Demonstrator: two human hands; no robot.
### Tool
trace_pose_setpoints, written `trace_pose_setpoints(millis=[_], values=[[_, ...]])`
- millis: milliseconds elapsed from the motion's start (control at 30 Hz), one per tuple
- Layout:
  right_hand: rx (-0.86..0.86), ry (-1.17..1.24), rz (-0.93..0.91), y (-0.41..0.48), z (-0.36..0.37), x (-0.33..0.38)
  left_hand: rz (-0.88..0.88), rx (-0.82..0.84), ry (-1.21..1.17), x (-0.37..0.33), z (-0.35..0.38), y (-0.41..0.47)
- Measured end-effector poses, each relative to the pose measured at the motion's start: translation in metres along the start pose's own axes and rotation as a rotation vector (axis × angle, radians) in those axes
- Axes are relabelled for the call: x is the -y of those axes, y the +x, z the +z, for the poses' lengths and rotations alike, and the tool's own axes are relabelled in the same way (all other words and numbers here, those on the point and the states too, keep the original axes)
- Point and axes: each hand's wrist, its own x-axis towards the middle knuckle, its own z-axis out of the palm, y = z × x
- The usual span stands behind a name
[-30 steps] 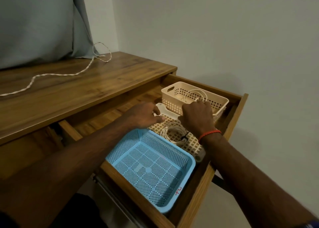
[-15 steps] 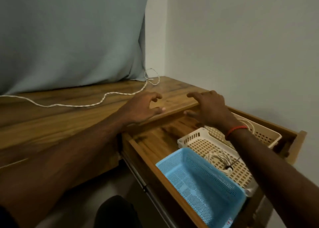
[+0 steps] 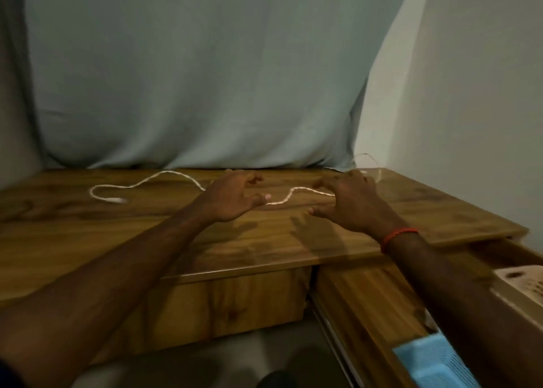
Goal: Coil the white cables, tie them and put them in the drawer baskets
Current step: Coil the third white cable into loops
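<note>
A pale cloth (image 3: 205, 79) hangs behind the desk (image 3: 147, 235), whose wooden top fills the middle of the view. At the desk's right front, the drawer (image 3: 367, 299) stands open, with a cream basket (image 3: 526, 287) toward its back and a blue basket (image 3: 435, 361) nearer its front, both cut off by the frame. The left hand (image 3: 232, 199) and right hand (image 3: 352, 208) are held out over the top, near its far edge, fingers spread and loosely bent, neither gripping anything (the right wrist wears a red band (image 3: 396, 236)). The white cable (image 3: 289, 196) lies in lazy bends along the far edge, one end toward the left, the other looping up at the right rear corner. A stretch of it shows in the gap between the hands and passes under both. The left thumb tip is just beside it; whether it touches cannot be told. The cable looks thin, light and limp, so it should bend easily into loops yet spring or slide if let loose. A sensible hold is probably a pinch near one end, the other hand feeding the slack.
</note>
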Motion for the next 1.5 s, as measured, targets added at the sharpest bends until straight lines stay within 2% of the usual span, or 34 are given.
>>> trace_pose_setpoints(millis=[67,300,500,667,833,933,1067,1167,1267,1333,1500], values=[[0.004,0.031,-0.035,0.016,0.009,0.016,-0.05,-0.011,0.021,0.019,-0.011,-0.007],[-0.006,0.071,-0.193,0.083,0.044,0.104,-0.415,-0.093,0.1,0.127,-0.069,-0.029],[0.022,0.139,-0.258,0.133,0.082,0.15,-0.596,-0.2,0.17,0.197,-0.095,-0.041],[0.065,0.165,-0.261,0.178,0.116,0.175,-0.742,-0.213,0.555,0.234,-0.102,-0.042],[0.081,0.254,-0.263,0.215,0.15,0.193,-0.794,-0.179,0.633,0.256,-0.083,-0.041],[0.091,0.323,-0.255,0.225,0.181,0.196,-0.797,-0.198,0.617,0.273,-0.07,-0.035],[0.339,0.253,-0.292,0.236,0.201,0.197,-0.769,-0.113,0.605,0.272,-0.065,-0.022],[0.284,0.276,-0.317,0.239,0.205,0.193,-0.755,-0.14,0.472,0.273,-0.061,-0.02],[0.208,0.405,-0.254,0.242,0.205,0.185,-0.776,-0.198,0.399,0.274,-0.06,-0.021],[0.184,0.431,-0.223,0.243,0.204,0.182,-0.79,-0.266,0.352,0.274,-0.062,-0.022],[0.141,0.462,-0.143,0.243,0.21,0.185,-0.756,-0.612,0.028,0.275,-0.061,-0.021]])
